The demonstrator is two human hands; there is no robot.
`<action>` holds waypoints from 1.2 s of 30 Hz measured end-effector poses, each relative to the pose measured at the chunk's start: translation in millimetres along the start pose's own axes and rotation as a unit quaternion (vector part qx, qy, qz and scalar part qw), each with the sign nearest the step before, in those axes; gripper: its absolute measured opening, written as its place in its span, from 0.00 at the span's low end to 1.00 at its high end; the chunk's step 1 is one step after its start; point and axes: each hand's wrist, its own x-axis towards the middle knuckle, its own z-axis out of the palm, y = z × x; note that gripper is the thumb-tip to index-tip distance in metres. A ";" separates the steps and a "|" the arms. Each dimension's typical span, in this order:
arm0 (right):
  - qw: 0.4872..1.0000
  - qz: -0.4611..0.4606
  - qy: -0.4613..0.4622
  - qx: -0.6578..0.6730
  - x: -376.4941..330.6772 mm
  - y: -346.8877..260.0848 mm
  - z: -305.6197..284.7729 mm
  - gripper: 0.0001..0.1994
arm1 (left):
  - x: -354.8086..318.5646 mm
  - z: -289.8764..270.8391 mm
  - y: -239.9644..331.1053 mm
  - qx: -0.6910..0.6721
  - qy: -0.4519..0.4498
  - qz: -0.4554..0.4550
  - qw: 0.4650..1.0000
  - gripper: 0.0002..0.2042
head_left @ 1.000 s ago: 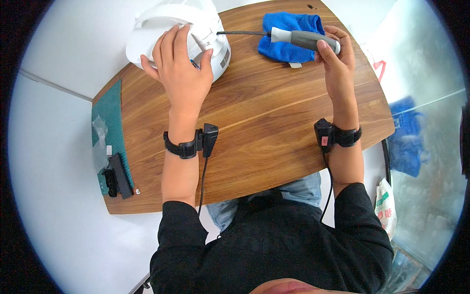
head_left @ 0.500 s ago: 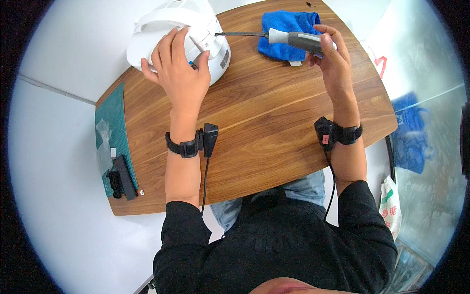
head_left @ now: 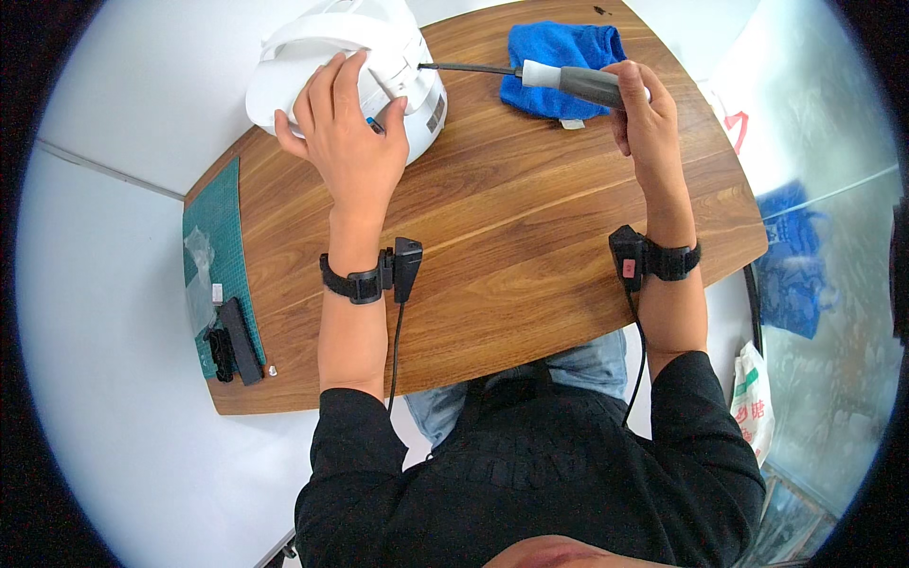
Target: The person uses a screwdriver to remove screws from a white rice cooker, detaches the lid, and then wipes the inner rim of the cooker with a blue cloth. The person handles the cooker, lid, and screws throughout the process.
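Note:
A white rice cooker (head_left: 431, 121) with a carrying handle (head_left: 317, 43) sits at the far left of the wooden table. My left hand (head_left: 352, 133) grips its upper part, fingers spread over the lid and thumb bent on the near side, beside a small blue patch. My right hand (head_left: 646, 114) is closed round the grey end of a screwdriver (head_left: 540, 74), thumb along the handle. Its long dark shaft runs left, nearly level, and the tip meets the cooker's side near the lid; whether it sits in a screw cannot be made out.
A folded blue cloth (head_left: 559, 47) lies behind and under the screwdriver. On the left, a green cutting mat (head_left: 218, 204) bears clear plastic (head_left: 199, 270) and a dark strip-like piece (head_left: 241, 341). A small metallic bit (head_left: 273, 370) lies nearby. Cables hang from both wrist devices.
My right hand has changed its hold, with the fingers shifted on the handle. The screwdriver has turned about its axis and dipped slightly at the handle end. My left hand stays on the cooker.

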 end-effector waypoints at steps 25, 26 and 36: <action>0.983 -0.102 0.094 0.123 2.1 10.1 17.8 0.21 | 0.5 4.8 -0.2 0.000 0.007 0.013 1.000 0.35; 0.982 -0.079 0.086 0.146 -1.8 4.7 20.4 0.21 | 0.4 4.0 -0.3 0.001 0.007 0.011 1.000 0.35; 0.974 -0.069 0.087 0.197 -4.5 1.2 23.3 0.23 | 0.3 5.3 1.1 -0.022 0.025 0.002 0.999 0.34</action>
